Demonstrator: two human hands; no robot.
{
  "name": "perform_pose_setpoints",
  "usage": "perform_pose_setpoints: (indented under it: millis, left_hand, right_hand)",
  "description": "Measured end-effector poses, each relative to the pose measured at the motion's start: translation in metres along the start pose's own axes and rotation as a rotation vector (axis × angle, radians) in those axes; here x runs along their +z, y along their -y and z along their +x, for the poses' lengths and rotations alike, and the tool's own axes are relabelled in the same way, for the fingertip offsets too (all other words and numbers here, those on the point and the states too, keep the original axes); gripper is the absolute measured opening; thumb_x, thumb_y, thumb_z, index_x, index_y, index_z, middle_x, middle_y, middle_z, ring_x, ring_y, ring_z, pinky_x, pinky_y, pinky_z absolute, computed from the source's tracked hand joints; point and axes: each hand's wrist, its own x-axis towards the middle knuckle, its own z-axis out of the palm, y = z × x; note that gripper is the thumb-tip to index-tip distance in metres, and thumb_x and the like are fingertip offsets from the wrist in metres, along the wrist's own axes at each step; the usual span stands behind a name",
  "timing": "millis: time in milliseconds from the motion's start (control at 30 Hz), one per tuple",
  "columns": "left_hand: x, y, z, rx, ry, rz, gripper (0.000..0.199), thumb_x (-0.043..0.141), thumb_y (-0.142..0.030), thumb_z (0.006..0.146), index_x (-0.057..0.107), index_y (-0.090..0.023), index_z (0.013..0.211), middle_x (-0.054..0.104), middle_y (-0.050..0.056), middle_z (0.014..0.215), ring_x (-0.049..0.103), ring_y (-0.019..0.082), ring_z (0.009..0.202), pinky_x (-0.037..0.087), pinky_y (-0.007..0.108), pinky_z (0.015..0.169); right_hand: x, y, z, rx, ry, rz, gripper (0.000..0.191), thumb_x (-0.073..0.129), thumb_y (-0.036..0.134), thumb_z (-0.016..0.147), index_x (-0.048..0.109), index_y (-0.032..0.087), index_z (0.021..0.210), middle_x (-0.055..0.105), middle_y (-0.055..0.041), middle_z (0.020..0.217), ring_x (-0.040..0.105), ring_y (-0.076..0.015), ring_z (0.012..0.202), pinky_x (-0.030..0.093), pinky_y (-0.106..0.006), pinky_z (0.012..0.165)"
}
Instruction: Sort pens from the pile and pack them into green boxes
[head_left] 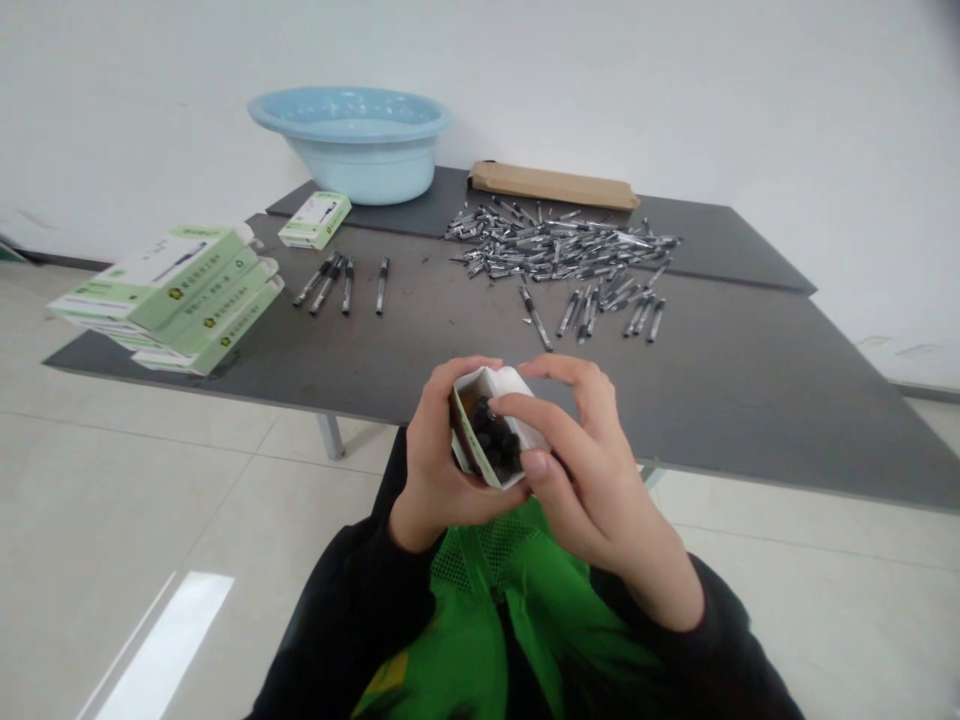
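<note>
At the far left, a stack of green and white boxes (191,295) sits a bit unevenly on the dark table (315,365). Behind and to its right, a single small box (315,220) lies flat in front of the blue basin (349,150), and a few pens (348,285) lie nearer the front edge. The left hand (429,460) is wrapped around an open box (463,440), holding it up just off the front edge of the table, its mouth facing the person. Inside, dark pen ends (499,440) are bunched together. A long brown carton (555,185) rests at the back, with a big loose pile of pens (555,240) before it. The right hand (592,450) has its fingers spread, the index tip at the pen ends and the thumb by the box's near corner; whether it grips anything, I cannot tell. Past it lie smaller groups of pens (656,320)
</note>
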Motion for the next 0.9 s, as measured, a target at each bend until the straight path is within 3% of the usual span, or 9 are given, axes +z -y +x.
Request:
perform_pose_setpoints:
  millis: [167, 367, 600, 900]
  left_hand:
    - [-0.001, -0.001, 0.001, 0.012, 0.004, -0.024, 0.081, 0.077, -0.060, 0.064, 0.046, -0.024, 0.129, 0.059, 0.009, 0.118, 0.062, 0.025, 0.102, 0.054, 0.040, 0.084]
    - [-0.001, 0.000, 0.001, 0.052, -0.006, -0.025, 0.080, 0.079, -0.056, 0.064, 0.046, -0.024, 0.129, 0.059, 0.008, 0.118, 0.062, 0.026, 0.104, 0.054, 0.042, 0.087]
    - [-0.001, 0.002, -0.003, -0.001, -0.012, 0.035, 0.090, 0.083, -0.057, 0.058, 0.042, -0.024, 0.131, 0.057, 0.008, 0.116, 0.062, 0.026, 0.101, 0.055, 0.041, 0.084]
    - [0.000, 0.001, -0.004, 0.012, -0.017, 0.037, 0.087, 0.082, -0.055, 0.060, 0.043, -0.023, 0.130, 0.056, 0.008, 0.114, 0.062, 0.023, 0.095, 0.054, 0.038, 0.079]
  right_hand:
    - [-0.001, 0.001, -0.006, -0.006, -0.067, 0.037, 0.031, 0.045, 0.031, 0.094, 0.063, 0.026, 0.120, 0.047, -0.0104, 0.130, 0.047, -0.0306, 0.121, 0.043, -0.050, 0.096]
    - [0.001, 0.001, -0.006, -0.019, -0.016, 0.010, 0.029, 0.045, 0.030, 0.095, 0.066, 0.024, 0.115, 0.048, -0.0104, 0.129, 0.046, -0.0303, 0.122, 0.042, -0.049, 0.096]
    - [0.001, 0.000, -0.012, -0.009, -0.107, 0.072, 0.029, 0.046, 0.028, 0.093, 0.066, 0.025, 0.113, 0.049, -0.0098, 0.126, 0.049, -0.0300, 0.117, 0.044, -0.048, 0.092]
    - [-0.004, 0.000, -0.018, 0.000, -0.134, 0.102, 0.027, 0.042, 0.025, 0.094, 0.067, 0.023, 0.107, 0.050, -0.0096, 0.124, 0.050, -0.0287, 0.114, 0.043, -0.048, 0.091]
